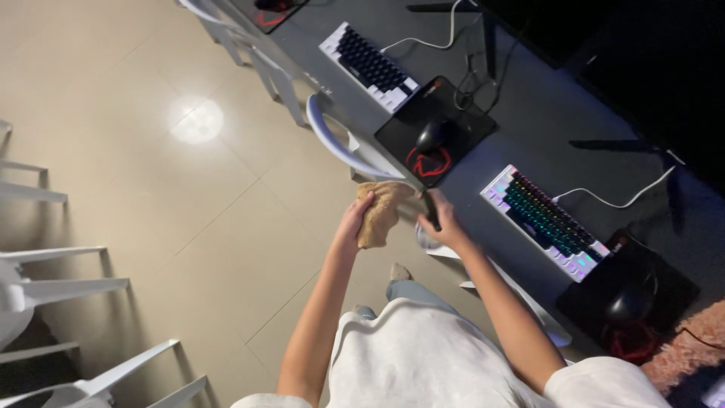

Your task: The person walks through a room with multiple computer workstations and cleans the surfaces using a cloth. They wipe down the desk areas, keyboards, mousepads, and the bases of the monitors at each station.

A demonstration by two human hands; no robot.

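Left hand (353, 224) grip clenched on a tan cloth (380, 211), bunched, held up over the floor just off the worktop (529, 128) edge. Right hand (444, 219) grip wrapped around a small dark object (430, 209); can't tell what it is. Both hands close together, cloth just beside the dark object. Nearby on the worktop: black mouse (432, 136) on black mousepad (434, 128), backlit keyboard (545, 221), white-edged keyboard (368, 65). White chair (340, 143) below the hands.

From my feed: the long grey desk (529, 113) runs along the right, with a white-edged black keyboard (368, 66) behind a square black mouse pad (436, 132) that has a black mouse (430, 137) on it. The backlit keyboard (545, 221) sits nearer, a white plastic chair (340, 147) left of the desk.
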